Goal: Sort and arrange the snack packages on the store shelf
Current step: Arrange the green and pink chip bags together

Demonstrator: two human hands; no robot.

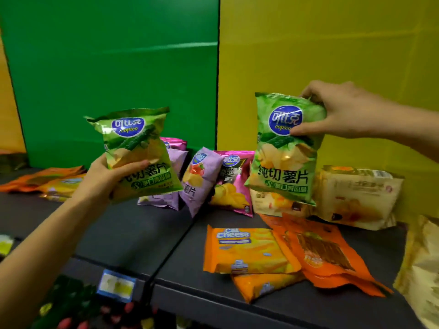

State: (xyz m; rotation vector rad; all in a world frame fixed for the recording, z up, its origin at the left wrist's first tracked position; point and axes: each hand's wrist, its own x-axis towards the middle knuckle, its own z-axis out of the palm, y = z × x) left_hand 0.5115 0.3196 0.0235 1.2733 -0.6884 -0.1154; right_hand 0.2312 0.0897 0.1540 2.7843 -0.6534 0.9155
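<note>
My left hand (pixel 104 179) grips the lower part of a green chip bag (pixel 137 148), holding it up above the dark shelf (pixel 133 233). A second green chip bag (pixel 285 153) hangs upright from my right hand (pixel 342 112), which pinches its top right corner. Behind them stand lilac chip bags (pixel 202 179) and a pink one (pixel 234 184). Cream packages (pixel 356 195) lean at the back right. Orange Cal Cheese packs (pixel 247 250) and an orange pouch (pixel 330 252) lie flat at the front right.
Orange packs (pixel 45 181) lie flat at the far left of the shelf. A blue price tag (pixel 116 284) sits on the shelf's front edge. A pale bag (pixel 422 269) fills the right edge. Green and yellow panels back the shelf.
</note>
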